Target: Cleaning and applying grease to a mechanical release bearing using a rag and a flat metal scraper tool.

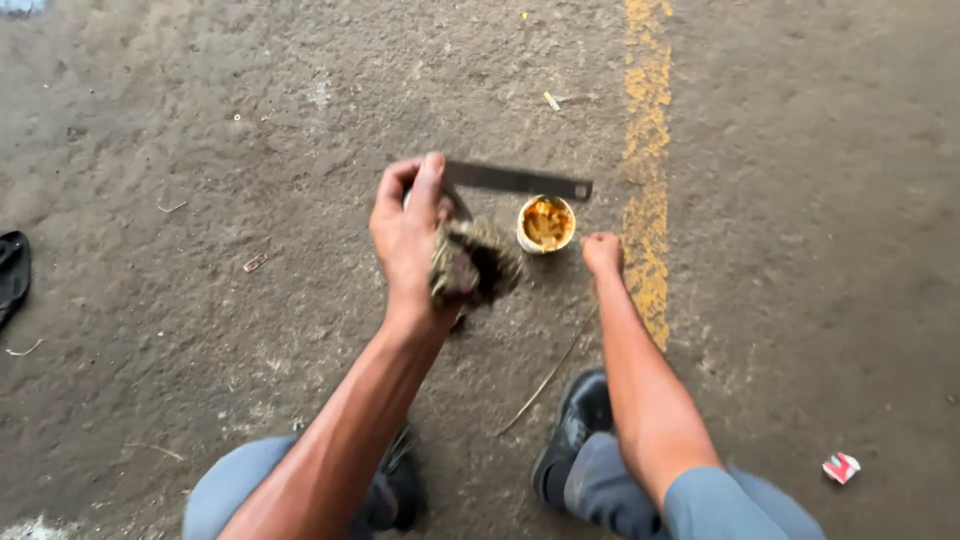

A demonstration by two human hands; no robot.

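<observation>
My left hand (408, 232) is raised over the concrete floor and grips a thin flat metal blade (520, 181) that points to the right, together with a dirty bundle of frayed rag or fibre (478, 262) hanging under the palm. Just right of the bundle stands a small open tin (546, 224) filled with yellow-brown grease. My right hand (602, 252) is a closed fist resting on the floor next to the tin, holding nothing that I can see.
A worn yellow painted line (646, 170) runs up the floor to the right of the tin. My two black shoes (572, 420) are below. A thin stick (548, 375) lies between them, a red-and-white scrap (841, 466) at lower right, a dark cloth (12, 275) at the left edge.
</observation>
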